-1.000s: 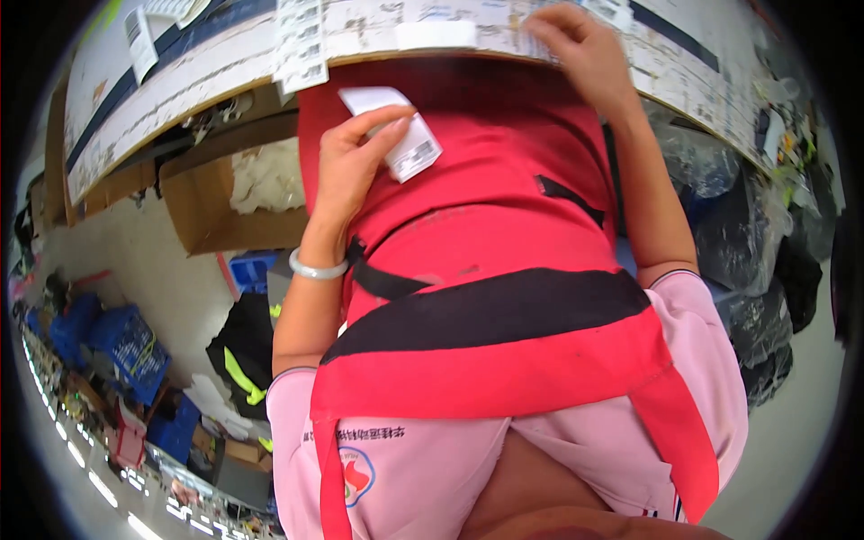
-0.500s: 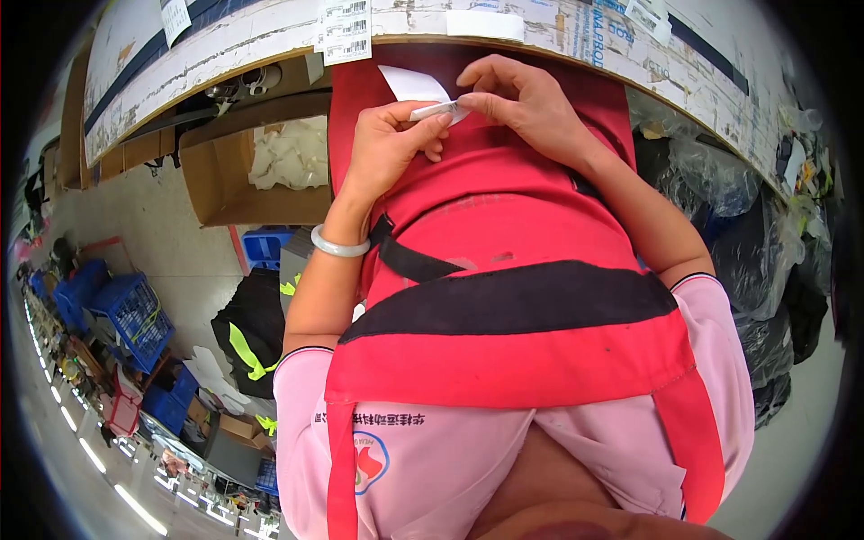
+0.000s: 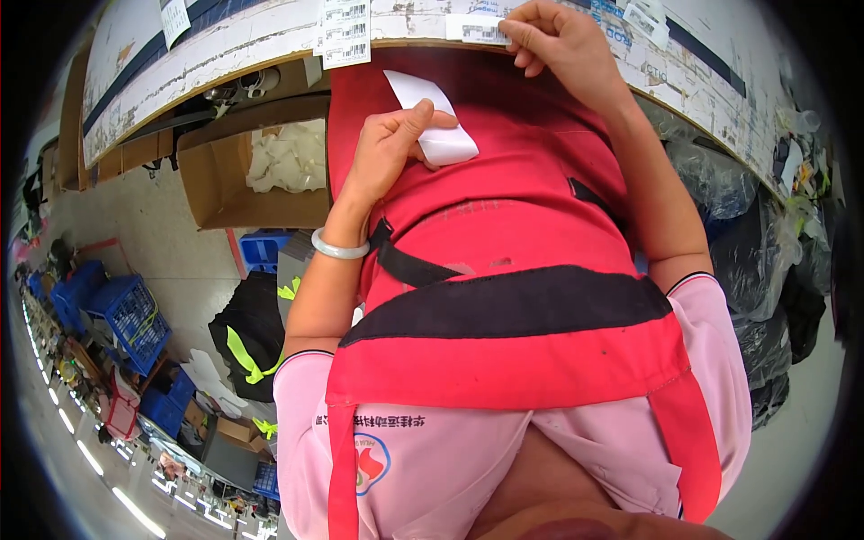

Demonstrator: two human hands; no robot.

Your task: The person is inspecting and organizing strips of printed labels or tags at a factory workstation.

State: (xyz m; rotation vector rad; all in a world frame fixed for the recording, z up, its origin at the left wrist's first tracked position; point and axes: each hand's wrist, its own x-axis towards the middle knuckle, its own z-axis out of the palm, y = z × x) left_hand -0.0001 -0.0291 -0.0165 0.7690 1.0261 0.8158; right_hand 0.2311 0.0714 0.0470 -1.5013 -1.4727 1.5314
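My left hand (image 3: 389, 144) is closed on a white strip of label backing paper (image 3: 434, 131), held against my red apron (image 3: 504, 270). A pale bangle (image 3: 337, 247) circles that wrist. My right hand (image 3: 562, 43) is up at the worn table edge (image 3: 252, 49), its fingertips pressing a small white label (image 3: 475, 31) onto the edge. Other white labels (image 3: 345, 34) hang on the edge just to the left.
An open cardboard box (image 3: 243, 171) with white stuffing sits under the table at left. Blue crates (image 3: 126, 310) and a black bag with yellow trim (image 3: 247, 337) lie on the floor. Dark plastic bags (image 3: 765, 261) pile up at right.
My right hand left the strip, where both hands met half a second ago, and rose to the table edge with a label. My left hand stayed at the apron with the backing strip.
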